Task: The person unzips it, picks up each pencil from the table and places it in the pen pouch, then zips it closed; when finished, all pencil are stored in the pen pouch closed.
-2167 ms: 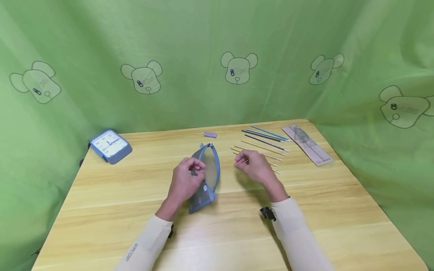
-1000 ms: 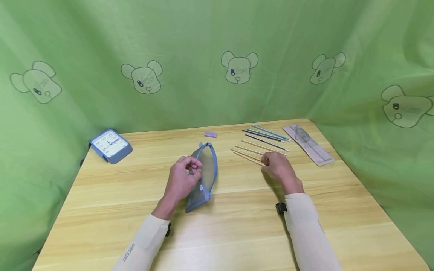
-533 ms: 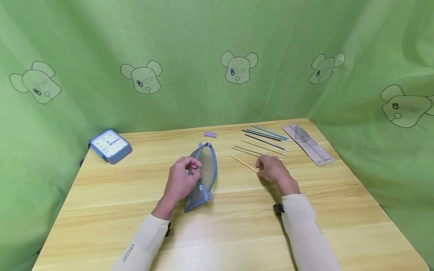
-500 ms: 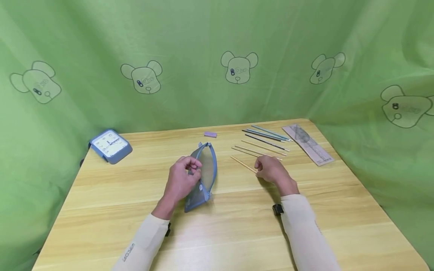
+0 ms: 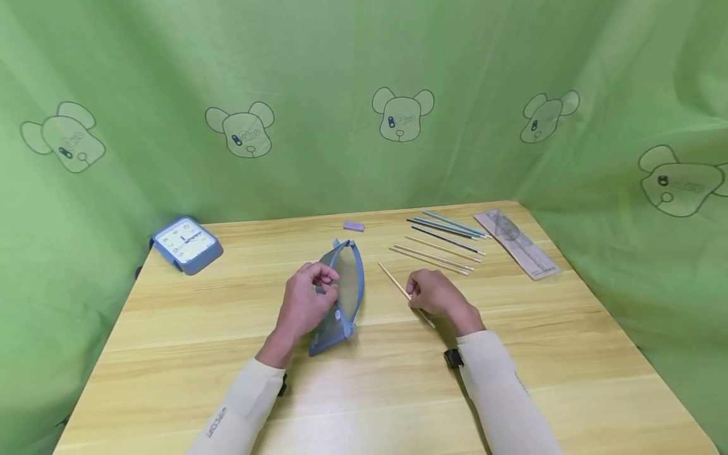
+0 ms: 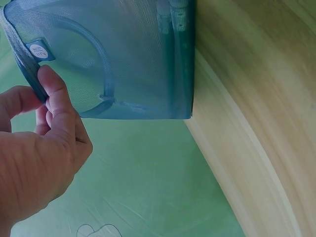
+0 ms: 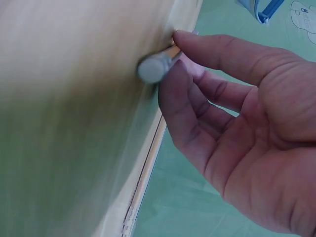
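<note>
We pinch the pouch with our left hand, likely holding it open; right hand pinches a pencil slanting toward the surface's near edge.

A pouch is held by the left hand, a pencil by the right hand. Beyond the latter, more pencils are laid, a ruler farther right; left of both hands, a clock; beyond and between, an eraser.

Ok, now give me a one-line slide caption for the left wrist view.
A left hand pinches the edge of a blue mesh pouch, close to its small white label.
</note>
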`<state>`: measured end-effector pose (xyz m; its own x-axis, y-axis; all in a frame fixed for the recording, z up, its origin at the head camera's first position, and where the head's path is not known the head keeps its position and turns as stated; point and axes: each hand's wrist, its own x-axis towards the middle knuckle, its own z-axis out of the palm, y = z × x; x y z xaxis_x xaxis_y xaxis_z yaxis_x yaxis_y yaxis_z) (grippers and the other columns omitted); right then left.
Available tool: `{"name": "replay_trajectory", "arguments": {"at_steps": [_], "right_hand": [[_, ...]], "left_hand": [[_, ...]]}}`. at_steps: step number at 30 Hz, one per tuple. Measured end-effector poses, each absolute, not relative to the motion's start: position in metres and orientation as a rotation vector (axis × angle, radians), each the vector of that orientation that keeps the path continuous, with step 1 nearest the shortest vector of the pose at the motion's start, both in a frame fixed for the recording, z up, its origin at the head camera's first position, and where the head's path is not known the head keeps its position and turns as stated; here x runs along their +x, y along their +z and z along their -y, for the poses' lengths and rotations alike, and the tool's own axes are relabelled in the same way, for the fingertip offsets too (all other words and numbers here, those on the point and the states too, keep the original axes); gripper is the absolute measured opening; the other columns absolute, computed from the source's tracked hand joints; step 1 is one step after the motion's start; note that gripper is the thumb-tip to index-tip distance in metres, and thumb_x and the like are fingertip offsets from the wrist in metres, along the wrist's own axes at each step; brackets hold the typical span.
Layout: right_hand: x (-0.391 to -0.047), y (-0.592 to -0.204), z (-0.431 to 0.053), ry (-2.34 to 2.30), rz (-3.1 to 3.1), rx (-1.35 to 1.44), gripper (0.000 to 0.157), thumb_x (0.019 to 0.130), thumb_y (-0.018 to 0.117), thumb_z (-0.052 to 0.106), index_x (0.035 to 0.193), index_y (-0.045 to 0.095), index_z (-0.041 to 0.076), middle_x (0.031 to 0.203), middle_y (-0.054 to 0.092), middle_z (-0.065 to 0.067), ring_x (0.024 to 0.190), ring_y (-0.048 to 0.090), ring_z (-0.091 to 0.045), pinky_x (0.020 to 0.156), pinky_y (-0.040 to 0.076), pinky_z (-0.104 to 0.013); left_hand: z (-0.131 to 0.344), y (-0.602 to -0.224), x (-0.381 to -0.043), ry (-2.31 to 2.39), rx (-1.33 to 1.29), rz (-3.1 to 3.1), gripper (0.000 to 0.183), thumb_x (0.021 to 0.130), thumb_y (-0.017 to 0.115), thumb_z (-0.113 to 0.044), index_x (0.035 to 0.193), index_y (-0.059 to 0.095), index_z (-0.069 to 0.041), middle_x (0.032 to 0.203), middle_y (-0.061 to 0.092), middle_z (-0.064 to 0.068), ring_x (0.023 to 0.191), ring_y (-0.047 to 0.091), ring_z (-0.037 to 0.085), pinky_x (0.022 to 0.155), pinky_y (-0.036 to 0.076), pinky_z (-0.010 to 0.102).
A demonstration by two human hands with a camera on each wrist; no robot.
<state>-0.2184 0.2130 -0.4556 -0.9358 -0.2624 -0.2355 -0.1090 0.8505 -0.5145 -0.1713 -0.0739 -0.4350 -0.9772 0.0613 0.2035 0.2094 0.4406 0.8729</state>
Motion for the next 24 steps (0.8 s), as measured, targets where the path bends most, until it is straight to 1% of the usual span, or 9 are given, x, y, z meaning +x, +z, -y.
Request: {"name": "replay_trajectory", "arguments": {"at_steps": [4,10,13,17,21,24], "right_hand": [[-0.218,-0.455,-0.212,-0.741,-2.719,-0.266,0.015,0.086,0.073,-0.003,0.099,0.068,0.003,0.085,0.064,-0.004,0.080,0.058,-0.019,0.075,0.052,-0.030],[-0.218,-0.450,-0.212,-0.856,-2.682,-0.245,0.016,0.088,0.071,-0.002,0.103,0.069,0.003,0.091,0.065,-0.005,0.084,0.060,-0.018,0.077,0.053,-0.029],[-0.218,-0.444,-0.210,-0.992,-2.647,-0.273,0.017,0.089,0.072,-0.002,0.106,0.069,0.000,0.093,0.065,-0.006,0.086,0.060,-0.018,0.076,0.053,-0.026],[-0.215,-0.429,-0.204,-1.243,-2.525,-0.333,0.023,0.090,0.071,-0.003,0.112,0.066,-0.006,0.097,0.064,-0.009,0.088,0.060,-0.018,0.073,0.056,-0.021],[-0.208,-0.415,-0.198,-1.442,-2.346,-0.387,0.028,0.088,0.069,-0.006,0.114,0.061,-0.011,0.096,0.062,-0.008,0.087,0.060,-0.018,0.073,0.060,-0.021],[-0.205,-0.411,-0.193,-1.491,-2.239,-0.399,0.026,0.087,0.068,-0.006,0.112,0.061,-0.011,0.091,0.061,-0.005,0.082,0.060,-0.016,0.072,0.061,-0.022]], "left_hand": [[0.074,-0.435,-0.171,-1.565,-0.242,2.552,0.015,0.088,0.072,0.005,0.101,0.075,-0.002,0.100,0.068,0.010,0.092,0.064,0.022,0.077,0.053,0.019],[0.073,-0.435,-0.171,-1.561,-0.236,2.559,0.015,0.088,0.072,0.005,0.102,0.075,-0.001,0.100,0.068,0.010,0.091,0.063,0.021,0.076,0.053,0.018],[0.073,-0.436,-0.171,-1.556,-0.232,2.561,0.015,0.088,0.073,0.005,0.101,0.075,-0.001,0.100,0.068,0.010,0.091,0.064,0.021,0.076,0.053,0.018],[0.073,-0.437,-0.172,-1.550,-0.230,2.557,0.015,0.087,0.073,0.005,0.101,0.076,-0.002,0.099,0.069,0.010,0.091,0.064,0.021,0.076,0.053,0.019],[0.073,-0.438,-0.172,-1.551,-0.231,2.546,0.016,0.087,0.073,0.005,0.101,0.076,-0.001,0.099,0.069,0.010,0.091,0.064,0.022,0.075,0.053,0.018],[0.073,-0.439,-0.172,-1.554,-0.226,2.534,0.016,0.086,0.073,0.006,0.100,0.076,-0.001,0.099,0.068,0.010,0.091,0.064,0.022,0.075,0.053,0.017]]}}
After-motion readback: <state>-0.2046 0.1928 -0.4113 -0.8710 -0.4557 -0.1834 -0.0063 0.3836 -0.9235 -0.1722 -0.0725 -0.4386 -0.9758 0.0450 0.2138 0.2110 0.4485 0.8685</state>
